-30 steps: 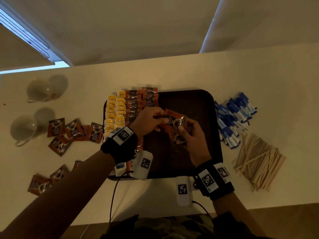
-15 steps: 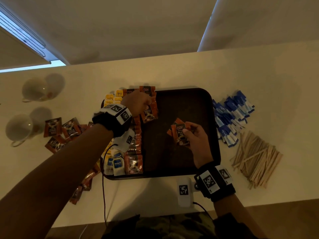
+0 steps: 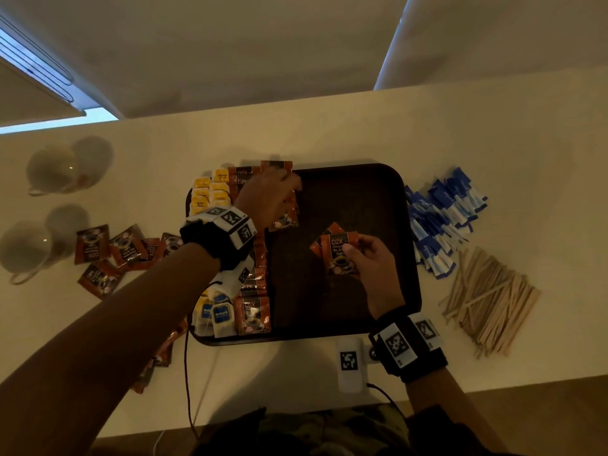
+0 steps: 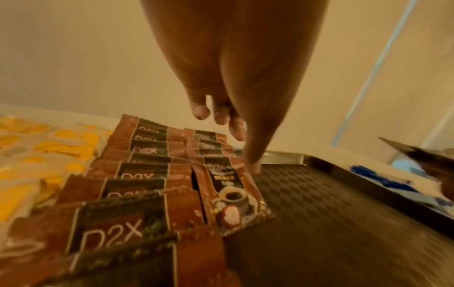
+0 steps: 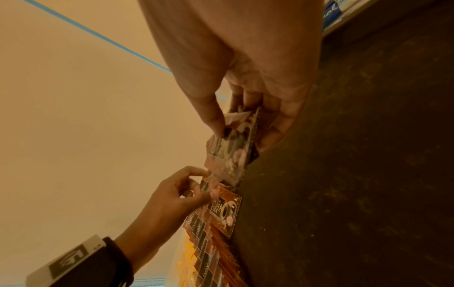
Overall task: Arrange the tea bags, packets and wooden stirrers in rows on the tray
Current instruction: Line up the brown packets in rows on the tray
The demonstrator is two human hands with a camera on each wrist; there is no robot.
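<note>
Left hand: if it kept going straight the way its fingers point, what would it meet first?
Probably the tray's far rim: the left hand points across the coffee packets toward it, then bare table. Depth is unclear.
</note>
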